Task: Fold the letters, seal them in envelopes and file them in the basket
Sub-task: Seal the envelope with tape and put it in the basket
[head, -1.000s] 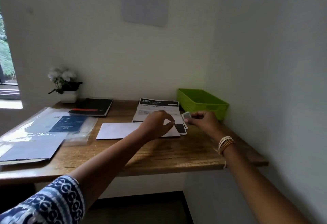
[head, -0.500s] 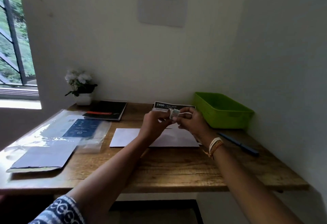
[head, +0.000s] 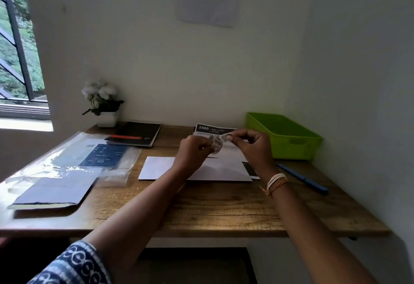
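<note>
A white envelope (head: 161, 168) lies flat at the middle of the wooden desk (head: 215, 212). Behind it rests a printed sheet with a black "2400" header (head: 208, 128). Above them my left hand (head: 194, 151) and my right hand (head: 252, 147) are raised and both pinch a small pale sticker or stamp strip (head: 218, 143), its end peeling toward the right hand. The green basket (head: 284, 136) stands at the back right against the wall, and nothing shows inside it.
A blue pen (head: 302, 178) lies right of the envelope. A black notebook (head: 136, 134) and a potted white flower (head: 103, 104) sit at the back left. Clear plastic sleeves with papers (head: 67, 167) cover the desk's left side. Walls close the back and right.
My right hand lifted the small sticker piece off the desk. Both hands came together on it above the envelope. The view shifted right, showing the pen and more of the window.
</note>
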`<state>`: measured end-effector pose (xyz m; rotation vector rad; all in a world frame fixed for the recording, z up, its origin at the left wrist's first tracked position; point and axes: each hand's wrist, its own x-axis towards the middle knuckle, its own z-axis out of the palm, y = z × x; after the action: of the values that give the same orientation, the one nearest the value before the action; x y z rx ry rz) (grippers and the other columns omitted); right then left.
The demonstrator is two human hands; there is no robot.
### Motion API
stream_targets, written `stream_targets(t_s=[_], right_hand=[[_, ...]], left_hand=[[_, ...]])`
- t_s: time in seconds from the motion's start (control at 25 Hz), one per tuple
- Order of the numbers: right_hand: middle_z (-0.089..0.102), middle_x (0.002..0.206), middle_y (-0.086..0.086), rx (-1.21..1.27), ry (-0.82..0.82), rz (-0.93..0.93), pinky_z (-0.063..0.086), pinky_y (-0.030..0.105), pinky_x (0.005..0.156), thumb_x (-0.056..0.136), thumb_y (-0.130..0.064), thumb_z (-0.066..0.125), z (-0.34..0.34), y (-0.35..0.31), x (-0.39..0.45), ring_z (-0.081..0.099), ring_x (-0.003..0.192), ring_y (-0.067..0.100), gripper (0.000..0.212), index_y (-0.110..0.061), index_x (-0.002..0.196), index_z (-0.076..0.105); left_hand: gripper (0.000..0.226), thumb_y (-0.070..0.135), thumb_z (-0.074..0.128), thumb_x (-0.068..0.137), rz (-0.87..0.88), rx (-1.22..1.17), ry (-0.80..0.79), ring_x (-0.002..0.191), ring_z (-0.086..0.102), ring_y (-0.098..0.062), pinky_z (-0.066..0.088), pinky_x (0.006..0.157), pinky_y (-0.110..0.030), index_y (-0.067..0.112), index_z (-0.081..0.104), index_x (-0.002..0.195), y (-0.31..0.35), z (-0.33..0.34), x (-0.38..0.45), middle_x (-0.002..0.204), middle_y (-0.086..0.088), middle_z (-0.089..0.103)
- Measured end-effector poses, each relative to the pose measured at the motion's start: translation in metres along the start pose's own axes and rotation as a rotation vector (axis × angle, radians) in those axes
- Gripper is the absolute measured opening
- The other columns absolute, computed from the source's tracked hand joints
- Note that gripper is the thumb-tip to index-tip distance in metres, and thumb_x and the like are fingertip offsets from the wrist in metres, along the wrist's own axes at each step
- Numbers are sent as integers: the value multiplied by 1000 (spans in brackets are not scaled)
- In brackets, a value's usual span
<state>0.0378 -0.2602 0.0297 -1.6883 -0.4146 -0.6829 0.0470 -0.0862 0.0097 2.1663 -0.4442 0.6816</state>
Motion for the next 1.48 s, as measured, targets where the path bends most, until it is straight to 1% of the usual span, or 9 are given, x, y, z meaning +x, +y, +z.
stream_targets(t_s=[0.24, 0.52, 0.68, 0.76, 0.88, 1.08, 1.24, 1.36, 1.48], right_hand=[[74, 67, -1, 338, 71, 405, 57, 22, 61, 79, 2, 71, -19, 4, -1, 68, 65, 14, 13, -11, 82, 71], [70, 85, 9, -40, 280, 286, 51, 10, 53, 79, 1, 73, -95, 20, -4, 61, 58, -7, 28, -6, 106, 67], [71, 70, 3, -8, 412, 338, 53, 18, 56, 80, -3, 73, -119, 37, 0, 58, 48, -7, 17, 6, 94, 69], [67, 53, -8, 111, 428, 402, 53, 30, 62, 80, -2, 73, -120, 39, 2, 61, 49, 0, 5, -3, 80, 68], [69, 55, -4, 290, 387, 453, 57, 34, 63, 80, -3, 73, -118, 36, 0, 65, 53, 10, 17, -14, 69, 66], [63, 49, -4, 267, 348, 458, 51, 30, 60, 81, -5, 72, -113, 33, -2, 56, 55, 16, 16, -14, 69, 66], [58, 57, 3, 89, 269, 385, 47, 24, 52, 81, -13, 74, -99, 25, -5, 53, 49, 12, 8, -12, 76, 67], [63, 70, 1, -9, 113, 355, 46, 14, 46, 86, -7, 67, -76, 15, 2, 56, 44, 0, 15, -10, 100, 66], [64, 74, 4, -114, -42, 363, 49, 15, 50, 89, -3, 61, -54, 8, 15, 59, 54, 7, 11, -5, 96, 69]], left_hand=[[23, 12, 58, 91, 142, 183, -112, 98, 61, -21, 45, 79, -31, 15, 69, 110, 14, 10, -2, 110, -3, 69], [27, 21, 49, 95, 323, 375, -425, 114, 53, -23, 31, 92, -37, 26, 64, 117, 79, 59, 1, 118, -2, 66], [28, 28, 55, 91, 375, 390, -494, 116, 56, -24, 32, 95, -35, 28, 66, 116, 109, 91, 5, 120, -3, 65], [26, 31, 57, 90, 418, 406, -523, 114, 57, -22, 33, 94, -32, 27, 68, 113, 111, 103, 6, 118, -1, 67], [25, 37, 67, 83, 451, 249, -487, 99, 65, -19, 42, 83, -25, 23, 73, 103, 103, 109, 4, 105, 1, 73], [20, 32, 67, 81, 386, 29, -281, 61, 61, -9, 49, 61, -24, 15, 77, 82, 82, 82, 6, 77, -1, 75], [16, 24, 69, 83, 250, 187, -320, 75, 57, 1, 54, 78, -22, 16, 75, 96, 40, 41, 23, 100, 1, 74], [46, 45, 74, 75, -1, 259, -472, 100, 59, -11, 51, 92, -36, 22, 67, 113, 13, 22, 31, 120, 3, 65], [67, 57, 75, 67, -76, 265, -557, 111, 56, -16, 47, 97, -38, 25, 60, 124, 6, 25, 29, 127, 3, 60]])
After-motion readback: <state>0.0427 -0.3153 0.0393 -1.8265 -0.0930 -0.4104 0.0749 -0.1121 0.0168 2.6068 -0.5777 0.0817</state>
